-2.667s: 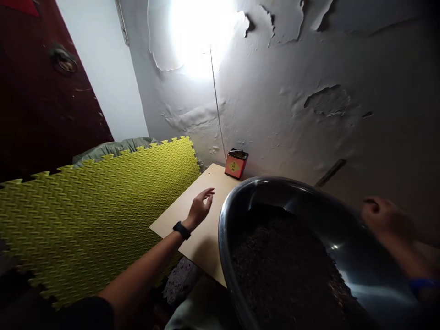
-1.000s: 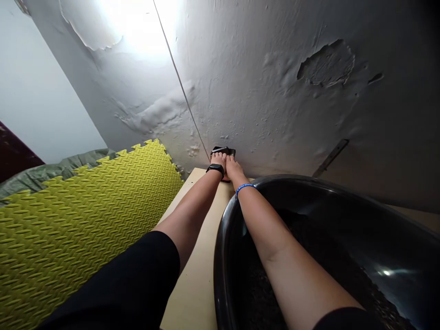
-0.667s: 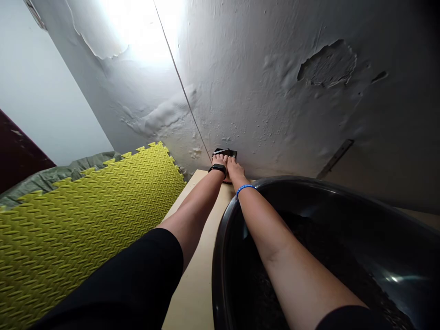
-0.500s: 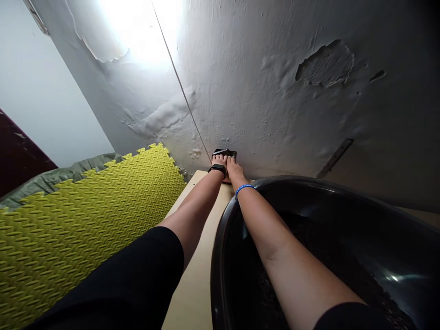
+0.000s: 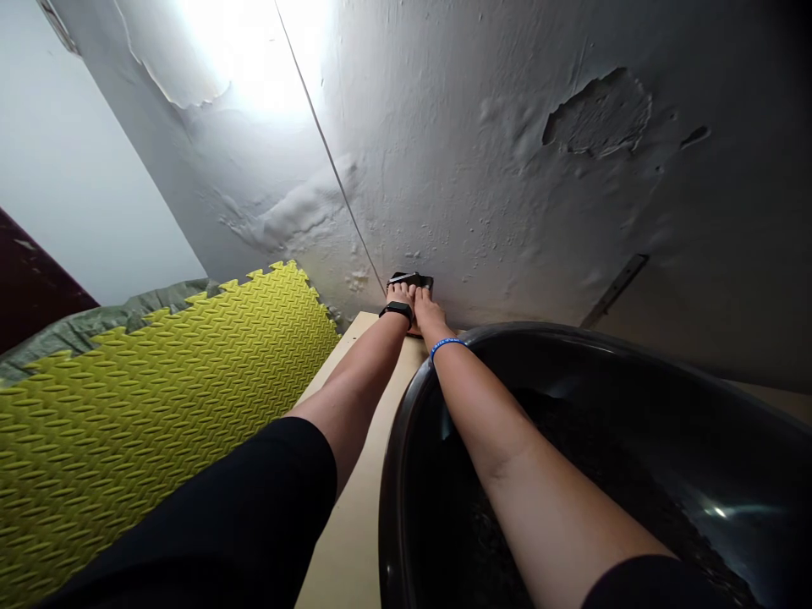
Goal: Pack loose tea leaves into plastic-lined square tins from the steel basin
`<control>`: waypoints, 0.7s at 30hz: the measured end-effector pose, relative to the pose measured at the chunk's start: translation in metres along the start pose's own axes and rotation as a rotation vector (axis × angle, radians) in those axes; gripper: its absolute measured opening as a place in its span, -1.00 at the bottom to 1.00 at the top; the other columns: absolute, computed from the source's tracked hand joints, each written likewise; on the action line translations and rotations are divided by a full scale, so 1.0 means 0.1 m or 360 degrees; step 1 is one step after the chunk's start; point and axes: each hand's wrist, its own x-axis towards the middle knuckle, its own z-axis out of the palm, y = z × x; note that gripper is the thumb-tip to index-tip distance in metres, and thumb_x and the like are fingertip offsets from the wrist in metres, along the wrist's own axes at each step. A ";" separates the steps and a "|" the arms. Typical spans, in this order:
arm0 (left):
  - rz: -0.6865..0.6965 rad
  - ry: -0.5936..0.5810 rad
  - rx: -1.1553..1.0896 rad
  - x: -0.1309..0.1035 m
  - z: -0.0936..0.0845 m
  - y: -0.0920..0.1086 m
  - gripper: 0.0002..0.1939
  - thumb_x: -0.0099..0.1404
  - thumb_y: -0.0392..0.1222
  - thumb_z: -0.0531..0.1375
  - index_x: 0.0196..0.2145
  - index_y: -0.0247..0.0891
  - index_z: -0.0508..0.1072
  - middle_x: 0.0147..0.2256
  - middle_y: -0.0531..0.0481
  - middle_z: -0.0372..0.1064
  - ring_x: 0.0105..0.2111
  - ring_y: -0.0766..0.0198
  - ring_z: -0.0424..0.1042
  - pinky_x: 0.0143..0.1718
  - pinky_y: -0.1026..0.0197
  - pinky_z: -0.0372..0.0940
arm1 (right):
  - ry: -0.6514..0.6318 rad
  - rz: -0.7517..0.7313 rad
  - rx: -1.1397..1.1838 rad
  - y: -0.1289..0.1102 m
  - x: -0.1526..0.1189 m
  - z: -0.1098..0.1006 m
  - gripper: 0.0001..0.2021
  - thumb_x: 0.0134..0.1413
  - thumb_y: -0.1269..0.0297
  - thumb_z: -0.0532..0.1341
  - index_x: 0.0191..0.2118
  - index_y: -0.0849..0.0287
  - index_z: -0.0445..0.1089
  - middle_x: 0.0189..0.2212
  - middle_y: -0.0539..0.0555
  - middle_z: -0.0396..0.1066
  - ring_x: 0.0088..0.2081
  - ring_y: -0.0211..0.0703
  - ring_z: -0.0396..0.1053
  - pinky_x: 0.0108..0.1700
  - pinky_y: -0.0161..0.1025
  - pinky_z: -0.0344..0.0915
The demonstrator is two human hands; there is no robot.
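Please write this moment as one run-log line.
left hand: on small container | right hand: on same container | grip: unclear | basin: at right, dark material inside | yellow mat: at left

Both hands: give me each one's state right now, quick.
Left hand: fingers on the small box; whether it grips cannot be told.
Right hand: beside the left, fingers at the same box; grip cannot be told.

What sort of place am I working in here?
Probably a worn storage or work corner indoors, judging by the blistered, peeling wall, the yellow interlocking foam mat and the large metal basin of dark, loose material.
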 end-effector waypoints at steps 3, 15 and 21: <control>-0.0004 -0.0003 -0.0019 0.00 0.01 0.00 -0.59 0.32 -0.12 0.14 0.09 -0.28 0.27 0.10 -0.17 0.18 0.07 0.04 0.24 0.06 -0.16 0.19 | -0.0007 -0.0006 -0.0009 0.01 0.03 0.03 -0.45 0.18 0.26 0.11 0.24 0.22 -0.06 0.20 0.36 0.02 -0.03 0.03 0.37 -0.06 -0.12 0.32; -0.0048 0.0047 0.0002 0.02 0.05 0.01 -0.61 0.33 -0.12 0.13 0.07 -0.29 0.28 0.08 -0.17 0.21 0.04 0.06 0.27 0.04 -0.13 0.22 | 0.0023 -0.0006 -0.0056 0.00 -0.01 0.00 -0.58 0.23 0.37 0.02 0.19 0.20 0.04 0.17 0.34 0.09 -0.06 0.04 0.40 -0.12 -0.12 0.33; -0.0047 0.0092 -0.0053 -0.01 0.09 0.01 -0.60 0.34 -0.10 0.11 0.08 -0.29 0.27 0.09 -0.17 0.20 0.09 0.04 0.21 0.10 -0.17 0.12 | 0.0031 -0.0008 -0.0091 0.00 -0.01 -0.01 -0.56 0.21 0.39 0.05 0.19 0.23 0.03 0.14 0.36 0.12 -0.05 0.06 0.39 -0.12 -0.10 0.34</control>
